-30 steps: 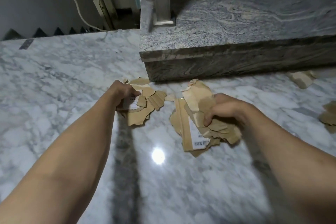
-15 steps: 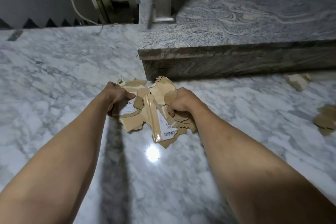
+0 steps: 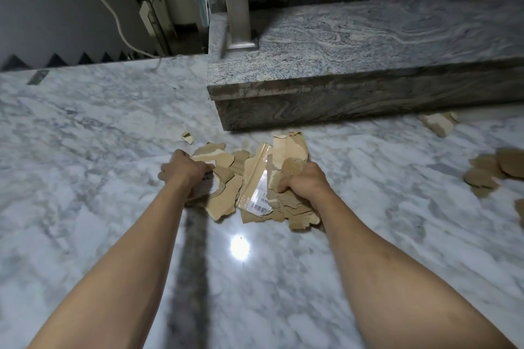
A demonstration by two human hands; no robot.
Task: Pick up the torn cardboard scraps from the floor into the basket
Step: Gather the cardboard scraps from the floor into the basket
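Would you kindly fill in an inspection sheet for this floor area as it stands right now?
Surface: marble floor, glossy, with a lamp glare.
Job's things: cardboard scraps bunched between both hands; loose scraps lie right; small scrap behind; basket not in view.
Clutter: pale chunk by the stone step.
Hands: left hand and right hand each grip scraps.
Cables: white cable along the wall.
Surroundings: metal post on the step.

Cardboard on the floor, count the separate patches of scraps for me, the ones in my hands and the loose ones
Bunches gripped in a hand: 2, one in the left hand and one in the right hand
Small lone scrap by the left hand: 1
Pale chunk by the stone step: 1
Loose pile at right: 1
Total: 5
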